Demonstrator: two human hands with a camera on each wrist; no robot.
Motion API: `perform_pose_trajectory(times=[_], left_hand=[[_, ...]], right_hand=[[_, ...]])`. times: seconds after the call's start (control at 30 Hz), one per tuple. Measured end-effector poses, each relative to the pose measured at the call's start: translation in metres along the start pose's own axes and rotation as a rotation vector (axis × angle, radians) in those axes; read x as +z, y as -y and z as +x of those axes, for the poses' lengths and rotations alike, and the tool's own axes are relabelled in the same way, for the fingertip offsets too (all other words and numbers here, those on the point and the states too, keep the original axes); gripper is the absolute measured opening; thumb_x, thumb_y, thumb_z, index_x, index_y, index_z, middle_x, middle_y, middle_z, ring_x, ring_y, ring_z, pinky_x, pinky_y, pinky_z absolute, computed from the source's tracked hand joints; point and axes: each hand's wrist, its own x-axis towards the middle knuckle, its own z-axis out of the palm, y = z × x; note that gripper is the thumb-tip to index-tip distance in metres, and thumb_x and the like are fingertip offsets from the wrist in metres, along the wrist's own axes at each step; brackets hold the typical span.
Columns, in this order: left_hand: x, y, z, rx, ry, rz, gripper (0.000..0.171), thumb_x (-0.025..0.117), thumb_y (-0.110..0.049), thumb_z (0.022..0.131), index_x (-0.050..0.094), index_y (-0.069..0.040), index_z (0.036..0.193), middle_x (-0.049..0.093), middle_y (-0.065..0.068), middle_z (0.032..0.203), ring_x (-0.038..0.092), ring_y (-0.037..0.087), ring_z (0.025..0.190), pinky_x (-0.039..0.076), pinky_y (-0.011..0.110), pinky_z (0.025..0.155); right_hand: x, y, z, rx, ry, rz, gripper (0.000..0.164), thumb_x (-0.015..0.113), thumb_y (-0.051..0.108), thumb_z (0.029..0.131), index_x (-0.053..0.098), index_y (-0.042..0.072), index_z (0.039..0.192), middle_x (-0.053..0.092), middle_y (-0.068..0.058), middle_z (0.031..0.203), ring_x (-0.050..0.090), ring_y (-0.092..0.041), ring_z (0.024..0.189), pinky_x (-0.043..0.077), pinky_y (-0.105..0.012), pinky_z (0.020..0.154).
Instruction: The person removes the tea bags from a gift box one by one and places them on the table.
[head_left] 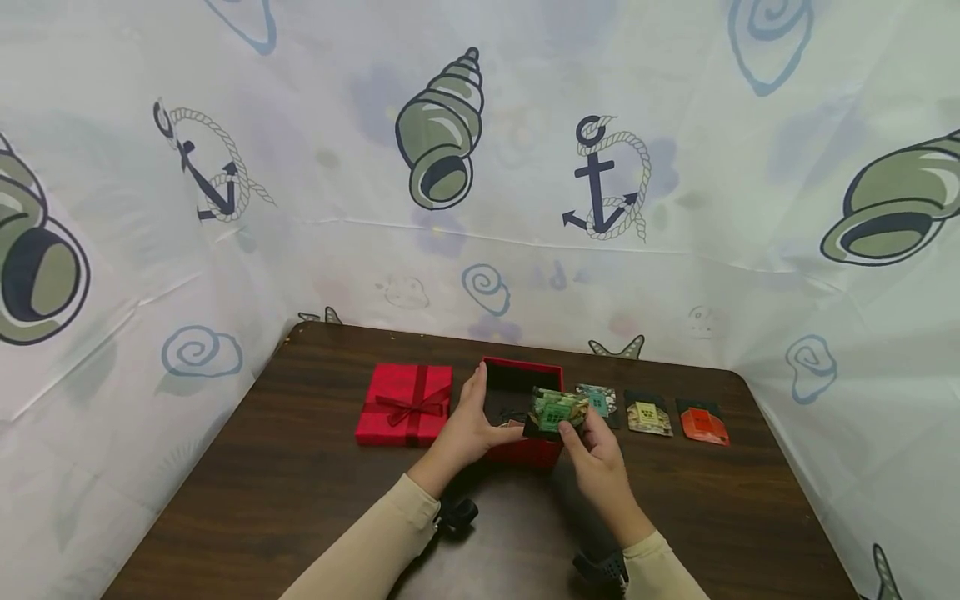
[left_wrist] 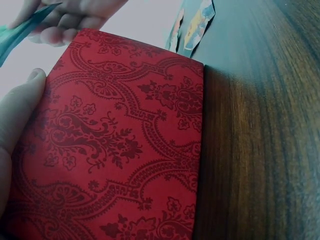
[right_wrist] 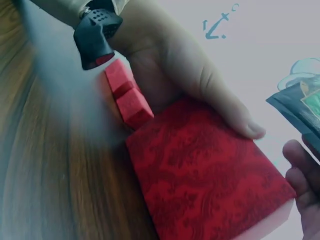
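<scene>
An open red gift box (head_left: 525,454) with a dark inside stands on the table, its walls patterned with darker red scrolls. My left hand (head_left: 467,425) holds the box by its left side, fingers along that wall and thumb across the near rim. A small flat packet (head_left: 553,412), green-fronted with dark edges, is pinched between the thumb and fingers of my right hand (head_left: 602,471), over the box's right side. In the left wrist view the packet (left_wrist: 22,32) is above the box wall (left_wrist: 115,140). Something small and dark lies inside the box, too unclear to name.
The red lid (head_left: 405,404) with a ribbon bow lies left of the box. To the right, a teal packet (head_left: 597,400), a yellow packet (head_left: 649,417) and an orange packet (head_left: 703,423) lie in a row. A printed cloth (head_left: 525,283) hangs behind the table (head_left: 315,483).
</scene>
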Motion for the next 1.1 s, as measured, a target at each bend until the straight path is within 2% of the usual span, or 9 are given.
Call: perform_pose_trajectory(times=[0.13,0.23,0.37,0.47,0.53,0.7,0.87,0.97,1.1], left_hand=[[0.001,-0.001,-0.001,-0.009,-0.005,0.005,0.141,0.096,-0.056,0.077,0.002,-0.029,0.177,0.012,0.011,0.184,0.026,0.044,0.166,0.04,0.07,0.123],[0.001,-0.001,-0.001,-0.015,-0.008,0.006,0.142,0.096,-0.058,0.075,0.002,-0.031,0.177,0.012,0.01,0.184,0.024,0.044,0.166,0.04,0.071,0.122],[0.002,-0.001,-0.002,-0.014,-0.011,0.01,0.141,0.096,-0.058,0.076,0.002,-0.032,0.177,0.012,0.01,0.184,0.025,0.044,0.166,0.041,0.072,0.122],[0.002,-0.001,-0.002,-0.014,-0.011,0.012,0.142,0.097,-0.058,0.075,0.002,-0.032,0.177,0.012,0.01,0.184,0.025,0.044,0.166,0.041,0.071,0.122],[0.001,-0.001,-0.002,-0.015,-0.009,0.013,0.142,0.097,-0.059,0.075,0.001,-0.032,0.177,0.013,0.01,0.184,0.025,0.044,0.166,0.041,0.071,0.122],[0.0,-0.001,-0.001,-0.007,-0.012,0.013,0.143,0.097,-0.059,0.075,0.001,-0.031,0.177,0.013,0.01,0.184,0.027,0.044,0.165,0.043,0.07,0.12],[0.0,-0.001,0.001,-0.003,-0.006,0.013,0.142,0.097,-0.058,0.075,0.002,-0.031,0.177,0.013,0.01,0.184,0.026,0.043,0.166,0.042,0.07,0.122],[0.001,-0.001,0.0,-0.007,-0.002,0.009,0.143,0.097,-0.059,0.075,0.001,-0.031,0.177,0.012,0.01,0.184,0.025,0.043,0.166,0.041,0.07,0.122],[0.002,0.0,-0.001,-0.013,-0.008,0.001,0.144,0.098,-0.06,0.074,0.001,-0.031,0.177,0.012,0.009,0.184,0.024,0.043,0.166,0.041,0.07,0.123]], right_hand=[[-0.012,0.0,-0.009,0.083,-0.058,0.026,0.023,0.057,0.027,0.116,0.06,0.006,0.123,0.057,-0.005,0.082,0.057,-0.029,0.06,0.055,-0.038,0.051],[-0.024,-0.004,-0.014,0.095,-0.129,0.021,0.023,0.061,0.025,0.114,0.056,0.002,0.116,0.052,-0.006,0.083,0.054,-0.027,0.064,0.052,-0.034,0.055],[-0.043,-0.014,-0.019,0.059,-0.205,0.01,0.03,0.066,0.011,0.11,0.05,0.003,0.133,0.04,-0.006,0.086,0.04,-0.017,0.067,0.041,-0.031,0.057],[-0.061,-0.021,-0.024,0.065,-0.253,0.038,0.061,0.067,0.002,0.107,0.038,0.014,0.159,0.033,-0.006,0.09,0.035,-0.014,0.069,0.038,-0.03,0.057],[-0.074,-0.026,-0.027,0.076,-0.279,0.008,0.07,0.067,0.001,0.107,0.034,0.019,0.166,0.036,-0.004,0.093,0.035,-0.013,0.071,0.038,-0.028,0.059],[-0.104,-0.039,-0.039,0.123,-0.324,-0.15,0.053,0.068,0.009,0.108,0.052,0.014,0.158,0.053,0.004,0.109,0.038,-0.013,0.073,0.038,-0.027,0.061],[-0.124,-0.055,-0.048,0.171,-0.407,-0.206,0.034,0.068,0.012,0.109,0.068,0.007,0.142,0.067,0.003,0.125,0.044,-0.013,0.072,0.039,-0.028,0.063],[-0.132,-0.063,-0.051,0.241,-0.415,-0.257,0.026,0.066,0.018,0.111,0.074,0.008,0.133,0.07,-0.005,0.131,0.055,-0.002,0.092,0.044,-0.017,0.074],[-0.14,-0.07,-0.05,0.367,-0.349,-0.342,0.029,0.062,0.027,0.113,0.074,0.01,0.133,0.067,-0.009,0.145,0.054,0.003,0.111,0.044,-0.012,0.085]])
